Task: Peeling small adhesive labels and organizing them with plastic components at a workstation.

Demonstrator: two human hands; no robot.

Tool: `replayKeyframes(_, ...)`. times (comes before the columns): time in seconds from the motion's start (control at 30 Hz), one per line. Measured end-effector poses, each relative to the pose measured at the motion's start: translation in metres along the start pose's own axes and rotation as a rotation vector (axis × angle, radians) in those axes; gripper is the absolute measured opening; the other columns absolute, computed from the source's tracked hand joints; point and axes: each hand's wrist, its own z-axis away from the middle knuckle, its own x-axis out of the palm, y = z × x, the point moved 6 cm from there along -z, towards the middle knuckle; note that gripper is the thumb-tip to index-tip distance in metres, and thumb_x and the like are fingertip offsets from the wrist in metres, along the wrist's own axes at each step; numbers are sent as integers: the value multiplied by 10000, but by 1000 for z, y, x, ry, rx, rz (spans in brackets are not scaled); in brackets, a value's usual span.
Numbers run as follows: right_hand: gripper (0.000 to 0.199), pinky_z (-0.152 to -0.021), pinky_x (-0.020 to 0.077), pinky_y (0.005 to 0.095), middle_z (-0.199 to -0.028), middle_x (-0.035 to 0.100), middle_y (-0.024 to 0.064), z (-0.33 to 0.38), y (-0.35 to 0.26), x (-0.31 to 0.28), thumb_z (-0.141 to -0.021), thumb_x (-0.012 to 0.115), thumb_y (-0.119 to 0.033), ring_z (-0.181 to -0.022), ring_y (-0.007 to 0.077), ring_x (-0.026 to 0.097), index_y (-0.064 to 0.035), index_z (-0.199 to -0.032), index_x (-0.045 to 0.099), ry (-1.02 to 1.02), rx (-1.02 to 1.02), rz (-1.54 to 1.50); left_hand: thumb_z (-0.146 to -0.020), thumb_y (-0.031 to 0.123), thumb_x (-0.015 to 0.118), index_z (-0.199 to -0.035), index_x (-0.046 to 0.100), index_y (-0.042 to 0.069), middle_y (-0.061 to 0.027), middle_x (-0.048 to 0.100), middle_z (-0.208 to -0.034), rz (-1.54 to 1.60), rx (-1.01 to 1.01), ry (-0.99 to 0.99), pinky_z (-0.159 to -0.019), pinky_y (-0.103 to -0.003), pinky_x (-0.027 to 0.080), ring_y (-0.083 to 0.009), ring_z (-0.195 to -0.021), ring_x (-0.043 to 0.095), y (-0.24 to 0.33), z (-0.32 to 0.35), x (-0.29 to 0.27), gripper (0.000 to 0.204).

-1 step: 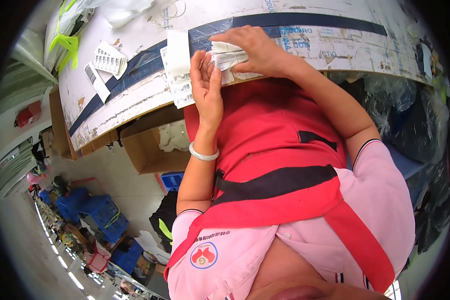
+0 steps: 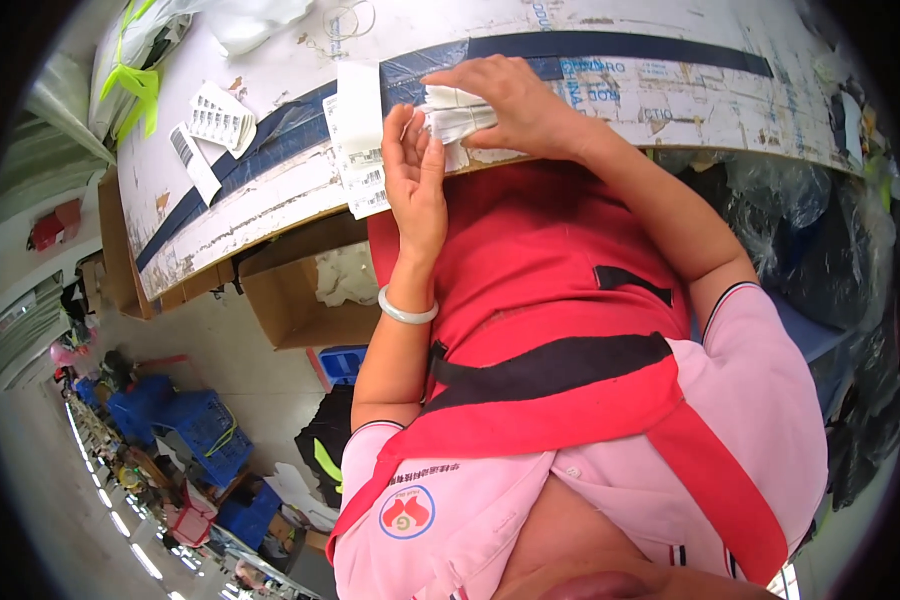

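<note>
Near the front edge of the table [image 2: 705, 105], a white bundle [image 2: 454, 122] of thin slips is lying between the person's two hands. The right hand [image 2: 518, 105] is curving around its right end, pinching it between the thumb and the stretched fingers, though how firmly is not showing. The left hand [image 2: 417, 190] is standing palm-up at the other end, its fingers half curled and its thumb apart; whether its fingertips are touching the slips is hard to tell. The likeliest trouble is slips fanning out or sliding loose, since the left hand is not visibly clamping its end and the pieces are looking thin and slick. A long label strip [image 2: 361, 110] is lying just beside the left fingers and jutting over the edge, so a sideways brush from that hand could be dragging it off, perhaps toward the open cardboard box [image 2: 268, 308] below. Squeezing too hard could also be creasing the slips. The loose labels [image 2: 220, 122] farther left are resting well apart, probably at less risk.
</note>
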Motion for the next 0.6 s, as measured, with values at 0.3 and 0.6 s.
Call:
replayKeyframes(0.3,791,-1161,310,426,-1422,565,128,14,16,-51,-767,787,-240,-1293,320,508,-216,-1495,479,120,158,11,-996,25,586,-1501,381,15,-124,444,-1483,14,-13,19,-1118,-340,385,-222,-1340,478,-3,4,-5,545)
replayKeyframes(0.6,851,-1129,321,450,-1333,596,122,49,87,-92,-744,825,-349,-1260,340,516,-276,-1506,453,243,423,160,-982,28,605,-1457,456,18,-104,465,-1452,-104,26,-14,-1093,-335,403,-216,-1300,522,-4,4,-4,498)
